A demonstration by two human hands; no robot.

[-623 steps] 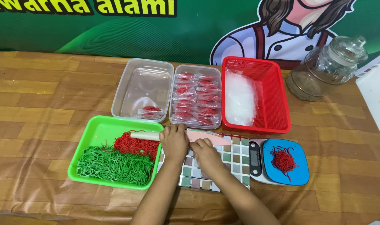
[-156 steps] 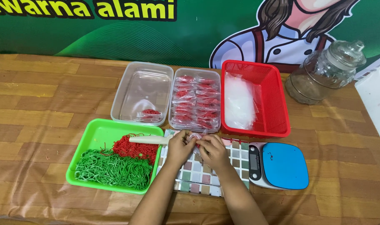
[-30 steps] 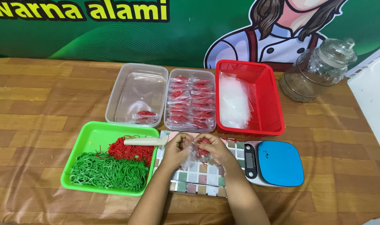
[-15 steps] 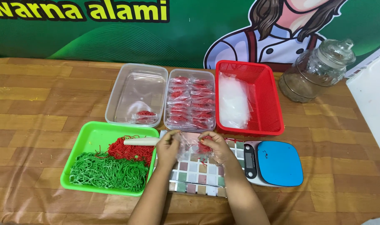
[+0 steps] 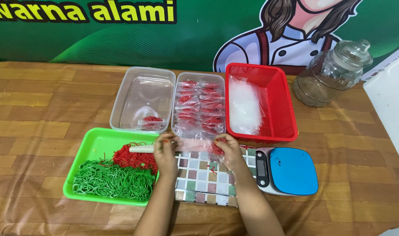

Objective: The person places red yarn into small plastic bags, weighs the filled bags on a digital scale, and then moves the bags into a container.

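- Left hand (image 5: 165, 150) and right hand (image 5: 225, 148) each pinch an end of the small plastic pouch (image 5: 194, 145) of red strands.
- Best kept taut and level over the checkered board (image 5: 204, 183).

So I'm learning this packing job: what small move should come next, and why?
Probably set the small bag into the near-empty clear tub. Both hands, left and right, hold it stretched flat with red strands at one end, and one like packet lies in there.
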